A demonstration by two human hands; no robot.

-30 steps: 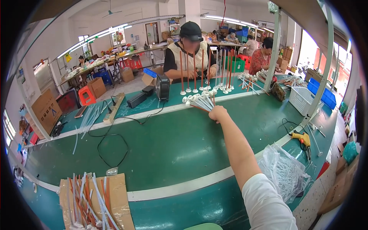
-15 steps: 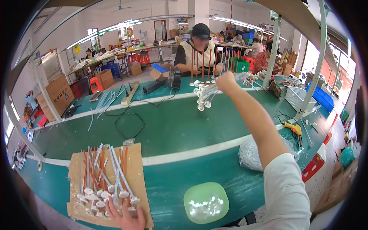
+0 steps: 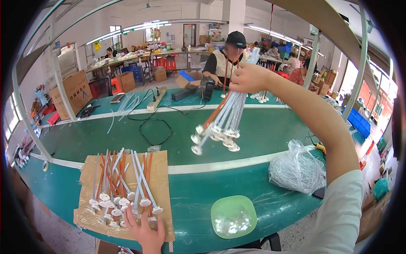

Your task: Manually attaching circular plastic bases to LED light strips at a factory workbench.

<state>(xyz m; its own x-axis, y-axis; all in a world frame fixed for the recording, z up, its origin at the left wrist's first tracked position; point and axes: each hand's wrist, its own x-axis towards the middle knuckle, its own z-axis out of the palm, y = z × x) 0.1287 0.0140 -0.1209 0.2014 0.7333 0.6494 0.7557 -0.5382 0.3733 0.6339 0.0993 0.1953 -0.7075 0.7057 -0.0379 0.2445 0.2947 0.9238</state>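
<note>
Gripping a slanted bundle of thin, pale and reddish-brown sticks [image 3: 225, 112] in the right hand [image 3: 249, 78], with fingers curled tight about the upper shafts. Holding it aloft above the green middle surface [image 3: 186, 146], with round white plastic bases [image 3: 216, 134] hanging low and to the left, and pale ends poking out above the fist.

Spreading the fingers of the left hand [image 3: 146, 233] loosely, palm down, by the near end of a loose heap of pale and reddish-brown sticks [image 3: 139, 178]. Reaching in among its white bases with the fingertips; impossible to tell whether pressing on any or just over them. Lying under the heap, as a mat: a tan sheet of flat cardboard [image 3: 164, 190].

Farther right on the green near tabletop [image 3: 190, 186], set apart from the cardboard: a light green, rounded-square dish [image 3: 231, 203] with small shiny clear pieces in it. Beyond that, to the right: a clear plastic bag [image 3: 298, 169] full of thin whitish strips.

Across the middle surface: a looping black cord [image 3: 161, 121], a boxy black device [image 3: 206, 87], and a seated co-worker in a black cap [image 3: 236, 39].
</note>
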